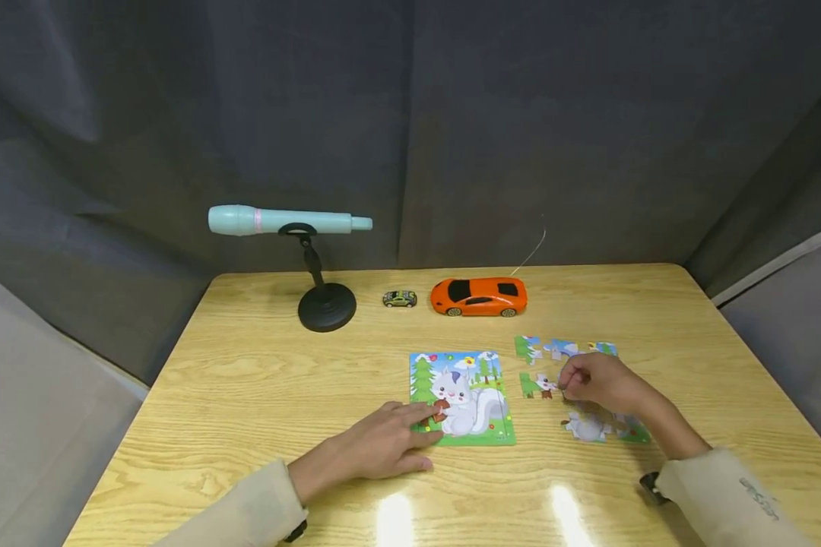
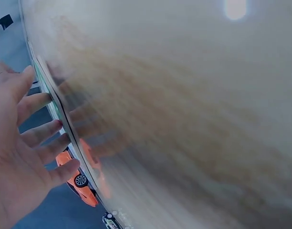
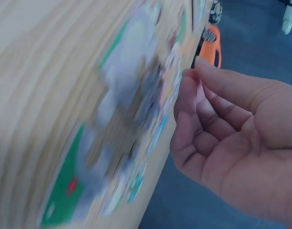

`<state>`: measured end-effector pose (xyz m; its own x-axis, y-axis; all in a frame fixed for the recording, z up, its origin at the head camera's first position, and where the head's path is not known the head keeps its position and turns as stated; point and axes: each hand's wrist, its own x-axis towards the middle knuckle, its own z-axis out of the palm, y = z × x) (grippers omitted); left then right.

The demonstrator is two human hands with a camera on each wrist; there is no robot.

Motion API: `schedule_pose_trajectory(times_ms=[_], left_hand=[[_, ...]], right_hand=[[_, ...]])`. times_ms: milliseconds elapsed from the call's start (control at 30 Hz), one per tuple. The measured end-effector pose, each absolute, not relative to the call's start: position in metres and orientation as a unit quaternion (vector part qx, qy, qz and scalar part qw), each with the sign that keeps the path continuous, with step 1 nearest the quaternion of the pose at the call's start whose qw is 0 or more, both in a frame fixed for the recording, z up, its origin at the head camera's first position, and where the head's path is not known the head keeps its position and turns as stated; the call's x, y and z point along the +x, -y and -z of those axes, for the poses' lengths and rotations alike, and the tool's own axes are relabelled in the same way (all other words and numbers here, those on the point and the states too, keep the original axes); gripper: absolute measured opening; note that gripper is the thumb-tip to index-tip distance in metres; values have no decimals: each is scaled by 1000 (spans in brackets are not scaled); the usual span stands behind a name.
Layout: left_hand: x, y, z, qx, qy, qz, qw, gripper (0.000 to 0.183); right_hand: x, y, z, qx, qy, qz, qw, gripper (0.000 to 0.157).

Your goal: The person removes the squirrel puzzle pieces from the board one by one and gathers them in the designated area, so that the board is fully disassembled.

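A square picture card (image 1: 480, 433) of a grey squirrel with an acorn lies at mid-table, and my left hand (image 1: 383, 442) rests on its left side with fingers spread. In the left wrist view, the left hand (image 2: 22, 143) has its fingers extended at the card's edge. To the right lie loose jigsaw pieces (image 1: 586, 428) with the same squirrel picture. Over them is my right hand (image 1: 602, 384), thumb and index finger pinching a small puzzle piece (image 1: 562, 389), mostly hidden by the fingertips. The right wrist view shows the right hand's (image 3: 232, 119) thumb and index tips meeting; the puzzle pieces (image 3: 65, 176) beside them are blurred.
Behind the card stand an orange toy car (image 1: 479, 296) with a thin wire behind it and a tiny patterned toy car (image 1: 400, 298). A light-blue microphone (image 1: 301, 221) sits on a black stand (image 1: 327, 307) at the back left. Dark curtains (image 1: 520, 137) rise behind the wooden table (image 1: 260, 380).
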<state>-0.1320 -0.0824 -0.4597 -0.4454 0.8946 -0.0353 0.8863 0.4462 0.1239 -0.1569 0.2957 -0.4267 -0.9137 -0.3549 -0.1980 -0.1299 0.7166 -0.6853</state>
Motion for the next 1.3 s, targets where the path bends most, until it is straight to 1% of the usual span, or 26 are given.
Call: schedule_pose_trajectory(times_ms=[367, 567, 733, 1067, 1300], left_hand=[[-133, 84, 461, 524, -849, -63, 34, 51], [-134, 86, 461, 515, -853, -70, 40, 50], [-136, 90, 460, 506, -859, -67, 39, 48], [-139, 95, 457, 495, -867, -46, 46, 47], [-140, 96, 458, 500, -866, -3, 14, 43]], right_hand=[[-173, -234, 427, -150, -901, 361, 188, 6], [-178, -196, 429, -186, -891, 364, 196, 5], [-181, -170, 433, -199, -887, 362, 205, 5], [-179, -137, 445, -221, -866, 387, 227, 10], [-175, -123, 446, -210, -873, 380, 224, 16]])
